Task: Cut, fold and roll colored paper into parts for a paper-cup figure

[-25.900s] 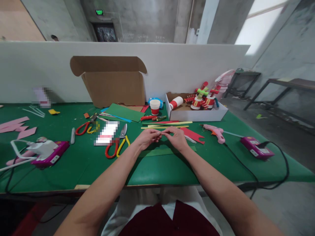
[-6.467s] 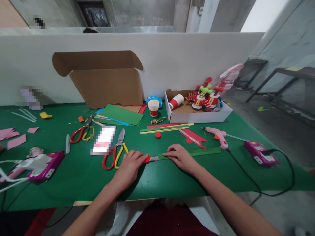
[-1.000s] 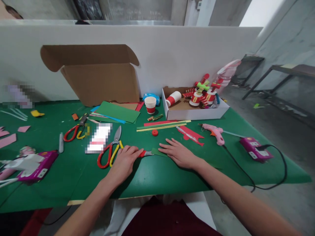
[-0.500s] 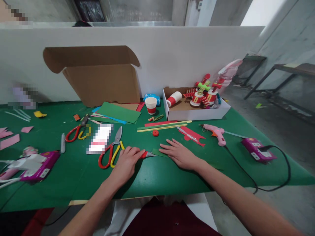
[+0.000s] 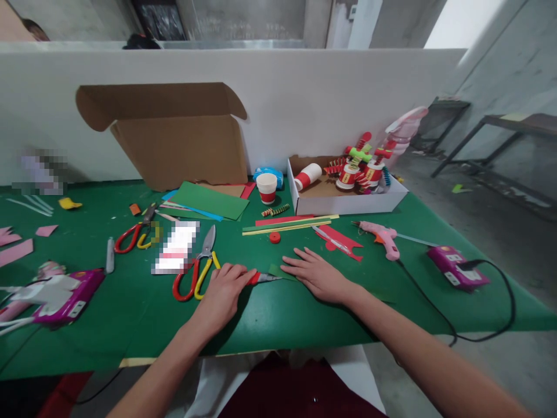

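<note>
My left hand point(image 5: 225, 290) is closed around a red tool with a pointed metal tip point(image 5: 264, 278); its kind is hard to make out. The tip points right and lies by a green paper piece point(image 5: 278, 270), which is hard to tell from the green tabletop. My right hand point(image 5: 319, 274) lies flat with fingers spread, pressing on that paper. Scissors with red and yellow handles point(image 5: 198, 270) lie left of my left hand. Just beyond my hands are a red round disc point(image 5: 274, 237), paper strips point(image 5: 289, 225) and a red cut paper shape point(image 5: 337, 240).
A white box point(image 5: 348, 204) holds decorated cup figures at the back right. A pink glue gun point(image 5: 383, 235) and a purple power block point(image 5: 456, 267) with a cable lie right. A paper cup point(image 5: 267, 188), coloured sheets point(image 5: 213, 200) and an open cardboard box point(image 5: 183, 145) stand behind.
The tool's pointed tip has slid slightly to the right along the green paper piece. My right hand stays almost in place.
</note>
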The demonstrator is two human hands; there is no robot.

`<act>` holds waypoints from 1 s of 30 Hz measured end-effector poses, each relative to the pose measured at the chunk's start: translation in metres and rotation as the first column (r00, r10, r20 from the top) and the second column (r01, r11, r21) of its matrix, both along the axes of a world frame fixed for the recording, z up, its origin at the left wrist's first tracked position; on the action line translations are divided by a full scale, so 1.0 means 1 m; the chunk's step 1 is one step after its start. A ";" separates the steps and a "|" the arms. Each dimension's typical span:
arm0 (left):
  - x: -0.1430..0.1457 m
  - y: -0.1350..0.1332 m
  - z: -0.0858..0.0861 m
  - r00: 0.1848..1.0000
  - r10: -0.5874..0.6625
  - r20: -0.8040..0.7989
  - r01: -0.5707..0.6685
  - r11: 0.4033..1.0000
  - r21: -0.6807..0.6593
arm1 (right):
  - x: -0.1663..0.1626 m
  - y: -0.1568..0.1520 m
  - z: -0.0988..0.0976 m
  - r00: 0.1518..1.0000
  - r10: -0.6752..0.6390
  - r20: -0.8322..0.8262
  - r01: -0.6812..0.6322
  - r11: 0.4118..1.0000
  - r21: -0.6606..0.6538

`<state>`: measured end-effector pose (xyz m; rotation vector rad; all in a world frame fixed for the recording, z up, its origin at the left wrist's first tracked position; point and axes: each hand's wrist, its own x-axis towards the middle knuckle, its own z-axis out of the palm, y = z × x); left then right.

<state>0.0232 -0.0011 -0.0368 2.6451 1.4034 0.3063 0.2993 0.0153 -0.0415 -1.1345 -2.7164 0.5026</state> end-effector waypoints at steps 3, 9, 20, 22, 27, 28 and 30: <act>0.001 -0.001 0.000 1.000 0.005 -0.014 -0.005 1.000 -0.014 | 0.000 0.000 -0.001 1.000 -0.002 0.003 0.002 1.000 0.010; 0.003 -0.002 0.000 1.000 -0.006 0.007 0.006 1.000 0.010 | 0.000 0.000 0.000 1.000 -0.003 -0.002 0.003 1.000 -0.004; 0.013 -0.004 0.003 1.000 -0.001 -0.024 0.000 0.999 -0.041 | 0.001 0.002 0.002 1.000 -0.012 -0.026 0.011 0.999 -0.051; 0.013 -0.004 0.003 0.999 0.000 -0.032 -0.001 0.999 -0.041 | 0.008 0.004 0.003 0.997 -0.017 -0.081 0.011 0.997 -0.081; 0.012 -0.004 0.003 0.999 0.004 -0.046 -0.005 1.000 -0.026 | 0.030 0.004 0.001 0.995 0.006 -0.105 -0.015 0.995 -0.094; 0.013 -0.004 0.002 0.999 0.004 -0.047 -0.005 1.000 -0.021 | 0.032 0.003 0.000 0.996 0.004 -0.093 -0.012 0.996 -0.084; 0.014 -0.005 0.002 0.999 0.006 -0.051 -0.007 1.000 -0.012 | 0.034 0.001 -0.002 0.998 -0.001 -0.068 -0.003 0.998 -0.060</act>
